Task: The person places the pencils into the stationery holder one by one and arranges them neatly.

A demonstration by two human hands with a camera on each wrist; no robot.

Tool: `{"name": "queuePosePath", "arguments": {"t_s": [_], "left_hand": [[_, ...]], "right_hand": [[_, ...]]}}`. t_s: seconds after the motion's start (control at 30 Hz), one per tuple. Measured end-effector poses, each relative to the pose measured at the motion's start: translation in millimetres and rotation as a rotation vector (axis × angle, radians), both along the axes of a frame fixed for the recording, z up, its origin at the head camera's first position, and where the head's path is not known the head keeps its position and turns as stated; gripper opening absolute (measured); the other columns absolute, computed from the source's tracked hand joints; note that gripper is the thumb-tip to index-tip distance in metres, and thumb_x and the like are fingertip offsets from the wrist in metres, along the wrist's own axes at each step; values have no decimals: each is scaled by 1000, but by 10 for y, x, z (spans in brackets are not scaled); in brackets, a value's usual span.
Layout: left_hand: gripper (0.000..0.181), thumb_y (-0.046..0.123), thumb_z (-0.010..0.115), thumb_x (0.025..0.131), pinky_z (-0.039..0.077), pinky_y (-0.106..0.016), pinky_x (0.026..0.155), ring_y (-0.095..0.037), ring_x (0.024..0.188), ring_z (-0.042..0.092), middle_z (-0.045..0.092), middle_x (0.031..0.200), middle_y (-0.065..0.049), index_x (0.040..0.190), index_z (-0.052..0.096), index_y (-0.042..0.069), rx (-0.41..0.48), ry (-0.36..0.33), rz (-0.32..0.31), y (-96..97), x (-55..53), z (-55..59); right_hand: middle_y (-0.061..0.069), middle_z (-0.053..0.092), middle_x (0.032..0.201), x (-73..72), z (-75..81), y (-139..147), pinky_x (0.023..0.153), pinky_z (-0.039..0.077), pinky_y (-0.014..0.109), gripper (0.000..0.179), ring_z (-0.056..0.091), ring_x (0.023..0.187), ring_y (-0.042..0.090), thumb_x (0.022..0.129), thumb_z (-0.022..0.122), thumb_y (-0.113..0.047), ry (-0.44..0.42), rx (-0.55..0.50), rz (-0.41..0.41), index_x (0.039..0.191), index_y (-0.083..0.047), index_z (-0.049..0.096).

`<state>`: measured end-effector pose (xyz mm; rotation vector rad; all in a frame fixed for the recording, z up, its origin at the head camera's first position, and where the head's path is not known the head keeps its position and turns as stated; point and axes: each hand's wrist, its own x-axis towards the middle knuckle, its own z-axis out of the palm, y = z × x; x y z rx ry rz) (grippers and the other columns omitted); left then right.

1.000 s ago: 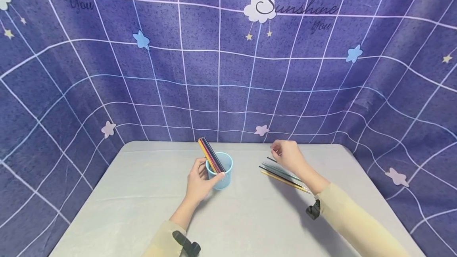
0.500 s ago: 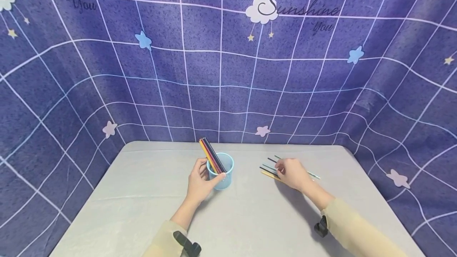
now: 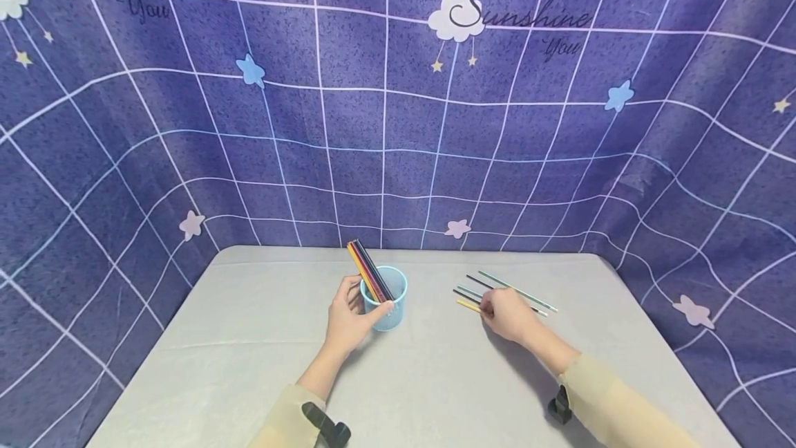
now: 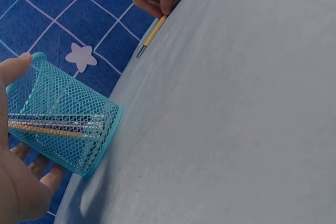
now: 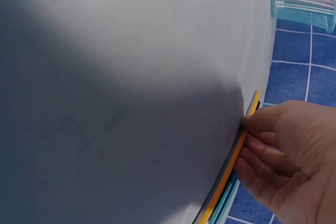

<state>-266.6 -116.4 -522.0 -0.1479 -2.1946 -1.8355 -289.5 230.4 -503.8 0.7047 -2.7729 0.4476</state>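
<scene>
Near the middle of the table [image 3: 423, 379] sits a cup [image 3: 389, 316] with a decent bunch of pencils [image 3: 365, 268] already in it, all leaning the same way. Left hand [image 3: 348, 320] has its fingers curled round the cup, thumb up by the rim. Right hand [image 3: 510, 315] is well apart from it, pinching the yellow pencil [image 5: 229, 163] down at table level; can't tell if it's lifted at all. Looks like cup-filling to me, maybe past halfway, though I can't count what's in there. Left to do: that yellow plus about four others, the green one [image 3: 528, 294] lying furthest back.
</scene>
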Motion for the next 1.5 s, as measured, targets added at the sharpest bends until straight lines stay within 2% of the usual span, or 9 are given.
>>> {"name": "queuePosePath", "arguments": {"t_s": [0.23,0.37,0.47,0.63,0.77,0.93,1.1,1.27,1.5], "left_hand": [[71,16,97,77,53,-52,118,-36,132,68,74,135,-15,136,58,12,-2,-2,-3,4,8,14],[71,18,97,77,53,-53,117,-36,132,69,74,134,-15,136,58,12,-4,5,-2,-1,5,6],[70,19,98,77,54,-53,117,-36,131,69,75,134,-14,136,59,14,1,7,-2,-1,0,-3],[69,19,98,76,53,-54,117,-36,131,69,75,133,-13,134,60,14,13,10,-5,1,-11,-20],[69,18,98,77,53,-54,118,-36,131,69,75,133,-14,134,60,14,14,10,-2,1,-10,-13],[70,18,98,77,53,-53,118,-36,132,69,75,134,-14,135,59,14,12,-1,-2,4,4,12],[70,18,98,76,53,-52,118,-35,132,68,75,134,-13,135,60,14,19,-2,-4,5,4,15],[70,17,98,77,53,-52,118,-35,131,69,75,134,-13,135,60,13,17,-2,-2,6,0,12],[70,17,97,77,53,-53,117,-36,132,69,74,135,-14,136,59,13,8,0,-2,7,3,10]], "right_hand": [[2,73,75,-7,37,-24,64,63,31,10,68,69,14,85,81,1,22,24,3,83,-7,75],[3,74,77,-60,158,-38,66,64,34,9,69,70,17,85,80,1,44,-6,7,85,-5,74],[2,73,76,-121,304,-67,65,63,34,8,68,69,14,86,78,1,59,-52,16,86,-5,74],[1,73,73,-224,598,-157,61,59,28,6,63,65,8,90,75,0,31,-176,15,87,-6,74],[3,77,78,-267,842,-280,64,64,27,3,70,68,11,95,74,-6,27,-297,-10,92,-6,76],[5,79,86,-241,1116,-504,71,66,30,4,75,75,15,99,74,-11,-5,-439,-9,99,-8,75],[8,77,94,-207,1269,-748,77,66,33,5,76,82,19,100,72,-11,-28,-507,45,103,-6,72],[11,74,95,-204,1347,-966,81,67,28,5,74,87,22,102,68,-7,-37,-598,106,106,-4,68],[20,73,105,-162,1437,-1218,96,68,45,10,77,97,37,105,61,-1,-57,-753,242,115,2,60]]}}
